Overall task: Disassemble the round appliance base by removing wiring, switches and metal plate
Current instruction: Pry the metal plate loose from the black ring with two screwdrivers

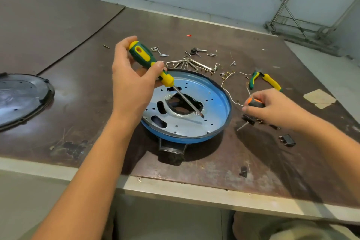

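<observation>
The round blue appliance base (220, 91) lies on the brown table, its perforated metal plate (194, 124) facing up with a dark opening in the middle. My left hand (132, 82) grips a green-and-yellow screwdriver (148, 58). The shaft slants down over the opening, and its tip sits at the opening's right edge. My right hand (272, 109) holds a small orange-and-black screwdriver (255, 102) just right of the base, above a black switch part (248, 120). A white wire (228, 94) trails off the base's right rim.
Loose screws (159, 50), metal strips (194, 63) and brass terminals lie behind the base. Green-and-yellow pliers (267, 80) rest at the right. A black switch (287, 140) sits front right, and a round dark cover (21, 97) lies at the left. The table's front edge (175, 191) is near me.
</observation>
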`<state>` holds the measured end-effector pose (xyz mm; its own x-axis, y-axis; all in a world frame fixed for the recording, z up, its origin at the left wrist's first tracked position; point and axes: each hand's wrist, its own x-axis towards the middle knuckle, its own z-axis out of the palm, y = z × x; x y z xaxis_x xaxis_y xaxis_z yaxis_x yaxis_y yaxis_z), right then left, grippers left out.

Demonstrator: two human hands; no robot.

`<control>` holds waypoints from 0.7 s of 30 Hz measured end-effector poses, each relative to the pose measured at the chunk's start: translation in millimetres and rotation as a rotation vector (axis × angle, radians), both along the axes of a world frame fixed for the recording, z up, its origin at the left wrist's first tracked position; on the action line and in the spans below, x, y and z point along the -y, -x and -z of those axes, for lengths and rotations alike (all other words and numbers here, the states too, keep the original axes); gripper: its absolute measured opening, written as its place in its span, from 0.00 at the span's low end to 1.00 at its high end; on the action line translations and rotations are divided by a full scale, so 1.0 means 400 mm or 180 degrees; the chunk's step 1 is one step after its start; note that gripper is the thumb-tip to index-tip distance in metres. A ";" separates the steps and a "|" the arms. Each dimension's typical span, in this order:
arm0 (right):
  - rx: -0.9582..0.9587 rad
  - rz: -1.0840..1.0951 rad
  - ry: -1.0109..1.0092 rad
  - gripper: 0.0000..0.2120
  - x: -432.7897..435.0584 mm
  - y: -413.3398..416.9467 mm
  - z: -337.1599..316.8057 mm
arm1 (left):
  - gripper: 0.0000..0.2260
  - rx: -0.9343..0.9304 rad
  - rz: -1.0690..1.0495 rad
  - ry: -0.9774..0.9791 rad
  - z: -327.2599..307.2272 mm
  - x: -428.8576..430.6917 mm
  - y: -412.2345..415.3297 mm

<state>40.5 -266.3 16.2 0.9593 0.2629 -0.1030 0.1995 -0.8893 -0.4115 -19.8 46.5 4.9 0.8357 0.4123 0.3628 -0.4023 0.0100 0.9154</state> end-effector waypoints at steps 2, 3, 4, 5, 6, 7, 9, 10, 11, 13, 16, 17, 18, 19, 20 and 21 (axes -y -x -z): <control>0.0340 0.0172 -0.0477 0.10 -0.021 0.008 -0.003 | 0.26 -0.0022 0.0017 -0.0049 -0.002 0.000 0.001; 0.0293 0.0262 -0.0975 0.13 -0.033 0.011 -0.007 | 0.26 -0.0026 0.0021 -0.0085 -0.003 -0.001 0.001; 0.0142 0.0320 -0.1528 0.15 -0.046 0.019 -0.019 | 0.27 -0.0012 0.0033 -0.0090 -0.006 -0.003 0.004; -0.0065 0.0296 -0.2060 0.15 -0.062 0.029 -0.034 | 0.27 0.0011 0.0048 -0.0080 -0.008 -0.006 0.008; -0.0290 0.0228 -0.2534 0.14 -0.080 0.037 -0.049 | 0.27 0.0031 0.0065 -0.0080 -0.009 -0.009 0.009; -0.0480 0.0123 -0.2899 0.13 -0.095 0.041 -0.062 | 0.28 0.0042 0.0083 -0.0089 -0.008 -0.012 0.009; -0.0610 -0.0129 -0.3274 0.11 -0.123 0.037 -0.077 | 0.29 0.0033 0.0106 -0.0093 -0.006 -0.015 0.009; -0.0510 -0.0192 -0.3273 0.11 -0.135 0.027 -0.077 | 0.29 0.0028 0.0105 -0.0080 -0.004 -0.016 0.008; -0.0255 -0.0194 -0.3083 0.11 -0.143 0.011 -0.070 | 0.28 0.0026 0.0100 -0.0070 -0.002 -0.017 0.004; 0.0625 -0.0029 -0.2004 0.11 -0.150 -0.029 -0.041 | 0.27 0.0029 0.0084 -0.0079 -0.001 -0.011 -0.005; 0.1211 0.0212 -0.0585 0.04 -0.158 -0.075 0.011 | 0.24 0.0047 0.0022 -0.0078 -0.009 0.006 -0.019; 0.1067 0.0265 -0.0531 0.05 -0.160 -0.082 0.026 | 0.24 0.0046 0.0000 -0.0042 -0.010 0.013 -0.023; 0.0884 0.0308 -0.0575 0.07 -0.160 -0.087 0.040 | 0.23 0.0045 -0.0022 -0.0023 -0.012 0.020 -0.027; 0.0726 0.0336 -0.0621 0.09 -0.160 -0.090 0.048 | 0.22 0.0049 -0.0047 -0.0037 -0.014 0.027 -0.031; 0.0636 0.0334 -0.0634 0.10 -0.162 -0.090 0.052 | 0.22 0.0052 -0.0059 -0.0074 -0.016 0.032 -0.033; 0.0613 0.0302 -0.0595 0.12 -0.164 -0.088 0.051 | 0.21 0.0054 -0.0058 -0.0107 -0.019 0.036 -0.034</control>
<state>75.6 -200.6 -4.2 0.9777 0.1682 0.1255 0.2094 -0.8200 -0.5328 -6.2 31.9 12.4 0.8218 0.4147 0.3907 -0.4175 -0.0282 0.9082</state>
